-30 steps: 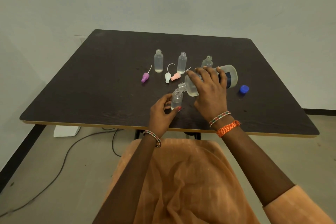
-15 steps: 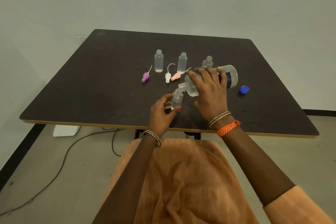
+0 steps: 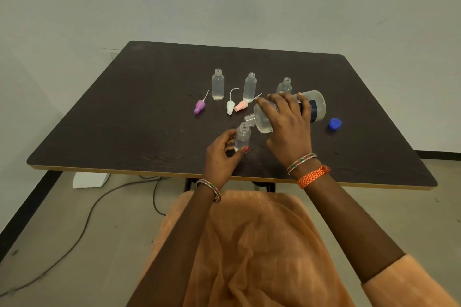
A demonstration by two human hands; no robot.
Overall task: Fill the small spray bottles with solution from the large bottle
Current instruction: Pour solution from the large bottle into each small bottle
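Observation:
My right hand (image 3: 287,122) grips the large clear bottle (image 3: 316,107), which is tipped to the left with its open neck just over the mouth of a small clear bottle (image 3: 242,136). My left hand (image 3: 222,157) holds that small bottle upright on the dark table (image 3: 124,112), thumb and fingers around its lower part. Three more small open bottles stand behind: one at the left (image 3: 218,84), one in the middle (image 3: 250,87), one partly hidden behind my right hand (image 3: 285,85). A little liquid shows in their bottoms.
Three spray tops with thin tubes lie on the table: purple (image 3: 199,106), white (image 3: 230,106), pink (image 3: 241,106). The large bottle's blue cap (image 3: 334,123) lies at the right. A cable (image 3: 82,227) and a white box (image 3: 91,179) are on the floor.
Both hands and the bottles have stayed almost still; the large bottle remains tipped over the small bottle's mouth.

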